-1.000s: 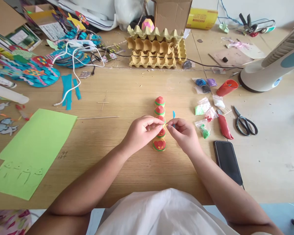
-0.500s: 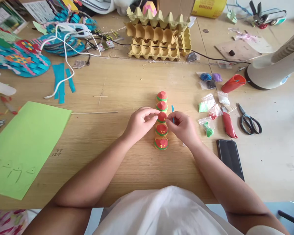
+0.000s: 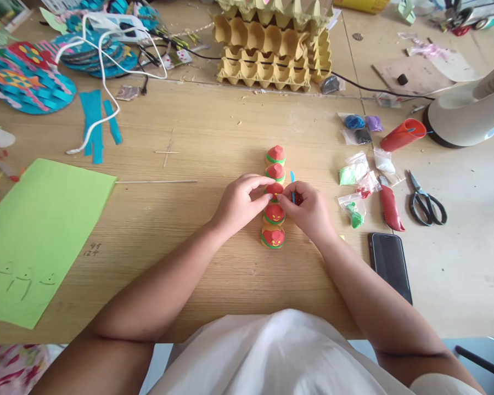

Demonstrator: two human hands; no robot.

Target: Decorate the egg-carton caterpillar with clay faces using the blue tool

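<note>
Here's my left hand (image 3: 243,204), thumb and forefinger apart at the left of the middle cap (image 3: 275,188); whether they grip it, I can't tell. My right hand (image 3: 308,207) curls in, fingertips together at the cap's right, anything between them hidden; a blue stick (image 3: 292,176) shows beside them, held or loose I can't say. That cap sits third of five in the row (image 3: 274,213), partly covered by my fingers. Out right: clay bags (image 3: 357,214), cutter (image 3: 391,208), scissors (image 3: 428,206), and the phone (image 3: 390,264) near my forearm. Green paper (image 3: 51,236) lies left; egg trays (image 3: 261,72) stand across the back, a black cord (image 3: 379,90) running over them
</note>
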